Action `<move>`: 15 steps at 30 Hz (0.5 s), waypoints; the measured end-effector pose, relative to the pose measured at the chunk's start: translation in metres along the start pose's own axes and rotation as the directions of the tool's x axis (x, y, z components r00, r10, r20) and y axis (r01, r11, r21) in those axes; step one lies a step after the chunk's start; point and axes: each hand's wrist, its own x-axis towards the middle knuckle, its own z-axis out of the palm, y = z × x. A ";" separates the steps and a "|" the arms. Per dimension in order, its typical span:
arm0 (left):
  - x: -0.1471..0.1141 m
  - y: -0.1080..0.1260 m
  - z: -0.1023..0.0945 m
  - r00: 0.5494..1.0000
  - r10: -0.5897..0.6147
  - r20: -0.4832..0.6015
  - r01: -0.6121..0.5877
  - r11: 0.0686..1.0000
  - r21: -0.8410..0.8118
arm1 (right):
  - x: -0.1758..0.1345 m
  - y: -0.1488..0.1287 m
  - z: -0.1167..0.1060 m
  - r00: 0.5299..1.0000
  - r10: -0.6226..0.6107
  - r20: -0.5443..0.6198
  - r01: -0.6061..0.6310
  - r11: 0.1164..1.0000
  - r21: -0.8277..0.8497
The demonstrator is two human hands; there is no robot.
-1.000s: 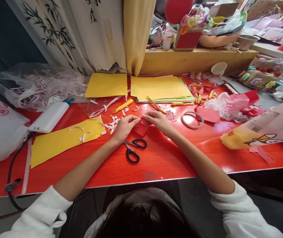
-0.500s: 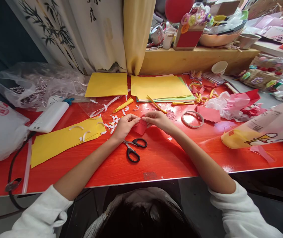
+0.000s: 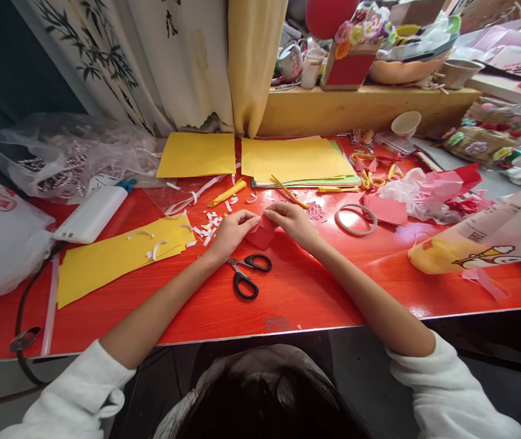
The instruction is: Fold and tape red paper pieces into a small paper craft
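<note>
A small folded piece of red paper (image 3: pixel 261 236) is held between my two hands above the red table. My left hand (image 3: pixel 237 230) pinches its upper left edge between thumb and fingers. From the other side, my right hand (image 3: pixel 289 221) grips the top right of the paper with its fingertips. Part of the paper is hidden behind the fingers. Just below the paper lies a pair of scissors (image 3: pixel 246 285) with black handles, its blades toward my left wrist. White paper scraps (image 3: pixel 207 228) are strewn beside my left hand.
Yellow strips (image 3: pixel 105 262) lie at left near a white power strip (image 3: pixel 91 214). Yellow sheets (image 3: pixel 297 160) are stacked at the back. To the right are a roll of tape (image 3: pixel 356 219), red paper squares (image 3: pixel 386 209) and a drink cup (image 3: pixel 443 250) lying on its side.
My fingertips have shifted slightly on the red paper, and its raised pointed top no longer shows between them. The scissors and the rest of the table look the same.
</note>
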 end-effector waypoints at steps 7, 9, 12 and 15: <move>0.000 -0.003 -0.001 0.999 -0.008 0.043 0.008 1.000 0.000 | -0.002 -0.005 0.000 1.000 -0.010 -0.002 0.010 1.000 0.012; 0.000 -0.003 -0.001 0.999 -0.010 0.044 0.009 1.000 0.011 | -0.003 -0.006 0.001 1.000 -0.021 -0.009 0.021 1.000 0.017; 0.000 -0.002 0.000 0.998 -0.014 0.060 0.013 1.000 0.020 | -0.004 -0.007 0.002 0.998 -0.047 -0.052 0.045 0.998 -0.046; 0.000 -0.002 -0.001 0.997 -0.020 0.070 0.018 0.999 0.029 | -0.004 -0.006 0.004 0.994 -0.045 -0.099 0.034 0.994 -0.104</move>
